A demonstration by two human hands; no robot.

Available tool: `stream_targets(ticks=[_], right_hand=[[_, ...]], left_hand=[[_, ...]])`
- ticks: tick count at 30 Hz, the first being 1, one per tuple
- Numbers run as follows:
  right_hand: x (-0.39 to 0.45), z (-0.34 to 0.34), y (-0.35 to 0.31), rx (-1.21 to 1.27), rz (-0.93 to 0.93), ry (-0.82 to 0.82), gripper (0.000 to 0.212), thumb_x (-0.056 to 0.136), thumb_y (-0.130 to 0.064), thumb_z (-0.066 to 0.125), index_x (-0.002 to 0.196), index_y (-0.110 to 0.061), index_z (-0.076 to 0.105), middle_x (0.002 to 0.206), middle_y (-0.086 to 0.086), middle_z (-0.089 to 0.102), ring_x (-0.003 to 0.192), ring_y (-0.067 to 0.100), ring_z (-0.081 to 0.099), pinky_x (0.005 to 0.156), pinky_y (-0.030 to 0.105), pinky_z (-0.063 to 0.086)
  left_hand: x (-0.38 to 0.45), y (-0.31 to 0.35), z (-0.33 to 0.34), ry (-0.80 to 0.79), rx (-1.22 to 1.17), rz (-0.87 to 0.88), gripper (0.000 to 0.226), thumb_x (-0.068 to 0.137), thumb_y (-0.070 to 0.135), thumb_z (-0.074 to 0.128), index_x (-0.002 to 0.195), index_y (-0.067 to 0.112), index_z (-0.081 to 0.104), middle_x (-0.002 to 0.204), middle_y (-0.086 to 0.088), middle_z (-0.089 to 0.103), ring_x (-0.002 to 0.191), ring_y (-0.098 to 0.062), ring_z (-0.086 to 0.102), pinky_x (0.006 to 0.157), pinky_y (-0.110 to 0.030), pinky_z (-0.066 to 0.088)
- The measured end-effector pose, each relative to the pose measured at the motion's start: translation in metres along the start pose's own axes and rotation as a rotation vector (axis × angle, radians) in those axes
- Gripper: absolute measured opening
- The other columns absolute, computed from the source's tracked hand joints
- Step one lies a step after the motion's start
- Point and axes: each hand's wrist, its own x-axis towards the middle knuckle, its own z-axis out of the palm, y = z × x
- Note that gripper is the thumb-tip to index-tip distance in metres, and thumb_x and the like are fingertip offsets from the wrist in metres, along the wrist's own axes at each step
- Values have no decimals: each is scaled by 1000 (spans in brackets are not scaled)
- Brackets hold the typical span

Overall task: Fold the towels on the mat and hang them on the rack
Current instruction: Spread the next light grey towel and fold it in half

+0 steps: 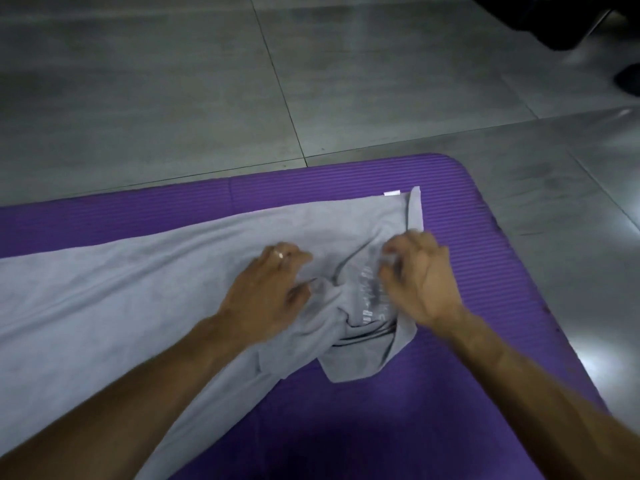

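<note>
A large grey towel lies spread over a purple ribbed mat, its right end bunched and twisted into folds with pale printed lettering showing. My left hand, a ring on one finger, lies on the towel just left of the bunched part, thumb and fingers curled into the cloth. My right hand is at the right edge of the bunch, its fingers curled and pinching the fabric. A small white label sticks out at the towel's far edge. No rack is in view.
Grey tiled floor surrounds the mat on the far and right sides. A dark object sits at the top right corner. The mat's rounded corner is at the far right.
</note>
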Motion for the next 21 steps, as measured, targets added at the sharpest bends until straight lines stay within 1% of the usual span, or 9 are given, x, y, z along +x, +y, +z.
stream_targets(ticks=[2, 5, 7, 9, 12, 14, 16, 19, 21], right_hand=[[-37, -1, -25, 125, -157, -29, 16, 78, -33, 55, 76, -19, 61, 77, -4, 59, 72, 20, 58, 69, 39, 48], [-73, 7, -48, 92, -353, -110, 19, 76, -38, 59, 64, -23, 59, 72, -8, 56, 70, 17, 55, 67, 36, 44], [-84, 16, -51, 22, -378, -185, 22, 73, -47, 62, 79, -26, 67, 84, -10, 61, 80, 16, 57, 73, 35, 46], [-86, 24, -49, -103, -363, -253, 44, 66, -50, 64, 105, -28, 65, 102, -8, 62, 92, 16, 59, 78, 35, 48], [-81, 25, -48, -129, -343, -184, 38, 62, -19, 60, 99, -23, 65, 91, -4, 63, 80, 22, 62, 71, 36, 46], [-77, 10, -44, -97, -297, -84, 31, 59, -10, 54, 84, -22, 68, 77, -4, 64, 70, 23, 62, 66, 36, 44], [-78, -18, -29, -44, -175, 23, 25, 61, -10, 50, 75, -20, 68, 72, -4, 65, 68, 25, 61, 66, 36, 44], [-89, -49, 22, -73, 29, 103, 30, 67, -21, 42, 73, -15, 70, 71, 5, 69, 71, 33, 63, 67, 42, 50], [-104, -55, 45, -188, 163, 47, 36, 68, -21, 41, 81, -10, 73, 79, 12, 70, 80, 38, 64, 76, 48, 51]], left_hand=[[-32, 13, 3, 31, 0, 130, 35, 85, 37, 55, 117, 22, 52, 114, -1, 56, 102, -18, 54, 82, -30, 49], [-70, 24, 8, 4, 58, 304, 29, 75, 43, 60, 94, 20, 57, 95, 2, 59, 89, -18, 54, 76, -29, 43], [-86, 15, 14, -64, 210, 340, 34, 76, 50, 55, 90, 21, 64, 92, 3, 60, 88, -18, 56, 75, -29, 38], [-93, 0, 18, -83, 316, 275, 49, 75, 58, 47, 101, 22, 67, 100, 2, 61, 92, -19, 58, 77, -30, 44], [-96, -11, 17, -91, 279, 192, 51, 73, 51, 56, 114, 22, 60, 103, 0, 63, 93, -20, 61, 72, -31, 53], [-98, -8, 11, -98, 161, 146, 37, 73, 28, 60, 109, 25, 53, 96, 1, 66, 86, -21, 64, 67, -31, 54], [-98, 0, -4, -106, -88, 18, 28, 84, 13, 51, 110, 24, 52, 95, 2, 67, 83, -19, 64, 69, -33, 52], [-97, 4, -19, -233, -529, -200, 20, 92, 12, 58, 107, 24, 55, 86, 3, 67, 77, -11, 61, 72, -27, 47], [-104, 4, -19, -293, -527, -215, 18, 91, 10, 58, 102, 24, 54, 81, 3, 66, 76, -11, 60, 72, -27, 48]])
